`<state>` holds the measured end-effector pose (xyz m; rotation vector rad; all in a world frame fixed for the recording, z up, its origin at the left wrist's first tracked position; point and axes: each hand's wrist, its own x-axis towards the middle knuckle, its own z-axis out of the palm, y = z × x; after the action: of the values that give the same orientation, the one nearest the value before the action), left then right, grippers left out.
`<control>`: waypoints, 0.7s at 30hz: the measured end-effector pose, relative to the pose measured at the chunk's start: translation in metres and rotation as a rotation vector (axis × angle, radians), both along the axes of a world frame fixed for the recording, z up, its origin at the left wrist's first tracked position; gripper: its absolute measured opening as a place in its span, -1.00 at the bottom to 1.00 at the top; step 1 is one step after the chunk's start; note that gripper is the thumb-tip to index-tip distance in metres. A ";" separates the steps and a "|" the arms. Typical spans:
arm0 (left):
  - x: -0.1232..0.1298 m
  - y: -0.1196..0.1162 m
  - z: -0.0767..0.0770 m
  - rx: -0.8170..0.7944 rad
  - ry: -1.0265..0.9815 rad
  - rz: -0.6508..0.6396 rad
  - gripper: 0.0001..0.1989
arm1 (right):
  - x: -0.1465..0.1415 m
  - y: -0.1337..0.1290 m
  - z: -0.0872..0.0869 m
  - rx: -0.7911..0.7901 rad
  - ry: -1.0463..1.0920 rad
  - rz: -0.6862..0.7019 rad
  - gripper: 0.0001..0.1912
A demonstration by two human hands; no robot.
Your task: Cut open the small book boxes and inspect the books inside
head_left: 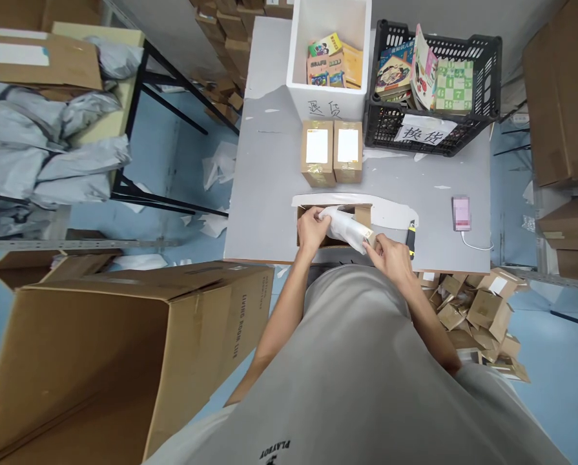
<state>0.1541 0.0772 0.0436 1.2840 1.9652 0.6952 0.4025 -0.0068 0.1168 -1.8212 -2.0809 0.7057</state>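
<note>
A white plastic-wrapped package (345, 227) lies slantwise above an open cardboard box (363, 212) at the table's front edge. Its right end shows a pale, box-like edge. My left hand (312, 229) has its fingers closed on the package's left end, over the box's left side. With thumb and fingers my right hand (389, 256) grips the right end. White paper (395, 212) lies on the table behind the box. A yellow and black box cutter (411, 239) rests just right of my right hand.
Two taped cartons (318, 169) stand behind the box. Beyond them are a white bin (327, 97) and a black crate (485, 97), both holding books. A phone (462, 213) with a cable lies right. A large open carton (211, 323) stands left, near a shelf of grey parcels (80, 165).
</note>
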 end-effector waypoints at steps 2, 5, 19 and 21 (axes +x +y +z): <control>0.003 -0.003 0.005 0.014 0.091 -0.011 -0.78 | 0.004 -0.010 0.009 0.074 0.020 -0.022 -0.52; 0.004 -0.004 0.009 0.049 0.205 -0.055 -0.77 | 0.013 -0.022 0.022 0.163 0.066 -0.058 -0.44; -0.022 -0.003 0.001 -0.210 0.436 -0.195 -0.67 | 0.054 -0.016 0.059 0.200 0.173 -0.270 -0.45; -0.023 -0.004 -0.004 -0.204 0.406 -0.199 -0.73 | 0.043 -0.006 0.049 0.127 0.148 -0.200 -0.45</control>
<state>0.1309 0.0734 0.0396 1.5534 2.1158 0.1361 0.4457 -0.0127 0.1655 -1.8160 -1.7795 0.6206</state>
